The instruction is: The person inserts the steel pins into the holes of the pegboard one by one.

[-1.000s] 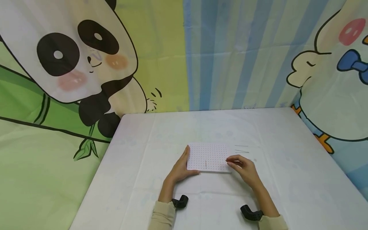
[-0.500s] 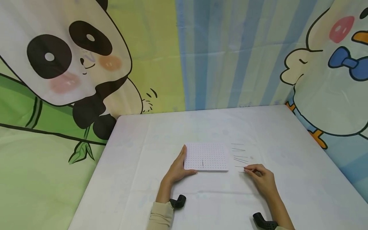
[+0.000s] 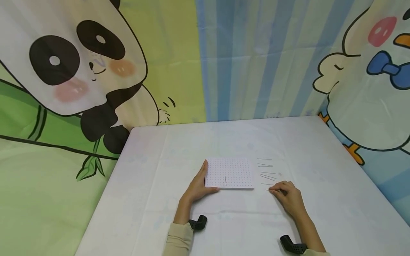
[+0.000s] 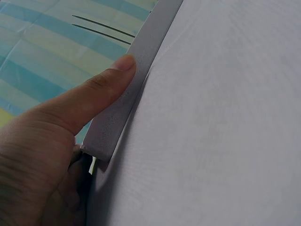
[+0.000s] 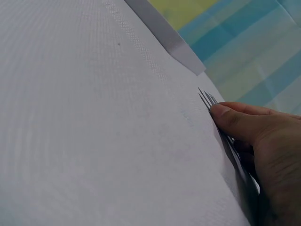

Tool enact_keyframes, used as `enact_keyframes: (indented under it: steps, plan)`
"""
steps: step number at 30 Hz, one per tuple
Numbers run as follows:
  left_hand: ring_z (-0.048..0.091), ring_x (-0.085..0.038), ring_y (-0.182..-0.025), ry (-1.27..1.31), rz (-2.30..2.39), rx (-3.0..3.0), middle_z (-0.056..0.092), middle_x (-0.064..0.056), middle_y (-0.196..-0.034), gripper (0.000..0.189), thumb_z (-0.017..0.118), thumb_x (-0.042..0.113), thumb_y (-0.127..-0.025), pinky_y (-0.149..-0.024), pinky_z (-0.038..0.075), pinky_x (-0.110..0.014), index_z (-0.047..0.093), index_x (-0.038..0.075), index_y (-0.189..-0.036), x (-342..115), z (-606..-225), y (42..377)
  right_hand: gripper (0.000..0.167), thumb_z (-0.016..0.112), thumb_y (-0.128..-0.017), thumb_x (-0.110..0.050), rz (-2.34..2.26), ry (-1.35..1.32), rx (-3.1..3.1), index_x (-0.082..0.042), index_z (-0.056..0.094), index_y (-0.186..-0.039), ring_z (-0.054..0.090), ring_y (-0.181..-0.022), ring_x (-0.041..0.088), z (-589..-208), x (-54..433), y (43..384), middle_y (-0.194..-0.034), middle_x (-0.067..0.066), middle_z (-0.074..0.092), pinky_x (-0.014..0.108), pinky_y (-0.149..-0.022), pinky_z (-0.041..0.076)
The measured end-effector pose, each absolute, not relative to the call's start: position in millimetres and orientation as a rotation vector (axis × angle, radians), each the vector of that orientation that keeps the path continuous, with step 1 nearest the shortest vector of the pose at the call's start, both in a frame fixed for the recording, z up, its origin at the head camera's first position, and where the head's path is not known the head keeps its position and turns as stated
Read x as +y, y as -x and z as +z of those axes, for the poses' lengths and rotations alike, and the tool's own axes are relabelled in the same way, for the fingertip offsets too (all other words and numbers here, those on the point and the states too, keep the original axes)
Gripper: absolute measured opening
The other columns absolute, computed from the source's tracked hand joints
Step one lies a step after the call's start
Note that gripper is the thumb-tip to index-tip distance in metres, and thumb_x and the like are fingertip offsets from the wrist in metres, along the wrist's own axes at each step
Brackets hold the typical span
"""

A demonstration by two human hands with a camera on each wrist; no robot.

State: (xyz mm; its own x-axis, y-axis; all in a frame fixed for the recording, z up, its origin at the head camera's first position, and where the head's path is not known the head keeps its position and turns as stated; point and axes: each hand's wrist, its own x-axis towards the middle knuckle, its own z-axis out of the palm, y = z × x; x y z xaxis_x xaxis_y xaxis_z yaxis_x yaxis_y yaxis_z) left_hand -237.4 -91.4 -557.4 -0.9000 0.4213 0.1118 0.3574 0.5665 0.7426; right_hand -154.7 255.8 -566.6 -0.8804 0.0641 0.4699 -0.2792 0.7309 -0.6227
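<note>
A white board (image 3: 237,174) dotted with rows of small holes lies on the table. My left hand (image 3: 198,184) holds its near left corner, thumb along the front edge and fingers along the left side. One thin dark needle (image 3: 225,181) stands on the board in the head view; two thin needles (image 4: 101,28) show above its edge in the left wrist view. Right of the board, my right hand (image 3: 287,197) pinches the end of the nearest needle (image 3: 266,190) at the table surface. In the right wrist view several needle tips (image 5: 204,96) show by the thumb; they overlap.
Several more loose needles (image 3: 268,173) lie in a column right of the board. A white cloth (image 3: 179,149) covers the table. Behind hangs a patterned curtain (image 3: 237,71). Each wrist wears a black device (image 3: 199,223).
My right hand has moved right from the board's right edge to the nearest loose needle, then shifted slightly left. The left hand stays on the board's corner. The head view has shifted a little.
</note>
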Motion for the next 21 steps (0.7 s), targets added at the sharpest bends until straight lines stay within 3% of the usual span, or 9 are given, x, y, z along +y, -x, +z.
enact_keyframes:
  steps: [13,21]
  plan:
    - [0.005,-0.014,-0.139,-0.654,1.273,2.701,0.002,-0.003,-0.154,0.123,0.083,0.042,-0.063,-0.110,0.014,-0.036,0.001,0.007,-0.148,-90.3,-554.5,236.1,0.019,0.080,-0.066,-0.001,0.964,-0.200,-2.453,-0.016,0.071,-0.073,0.049,-0.078,0.005,-568.6,255.9,155.2,-0.079,-0.010,0.062,0.011,-0.068,0.038]
    - [0.005,-0.014,-0.139,-0.642,1.283,2.692,0.003,-0.005,-0.154,0.124,0.082,0.044,-0.062,-0.110,0.014,-0.036,0.001,0.008,-0.149,-90.6,-555.8,236.1,0.014,0.075,-0.074,-0.003,1.042,-0.203,-2.437,-0.015,0.069,-0.079,0.048,-0.077,0.004,-564.5,253.3,154.3,-0.081,-0.008,0.062,0.012,-0.068,0.037]
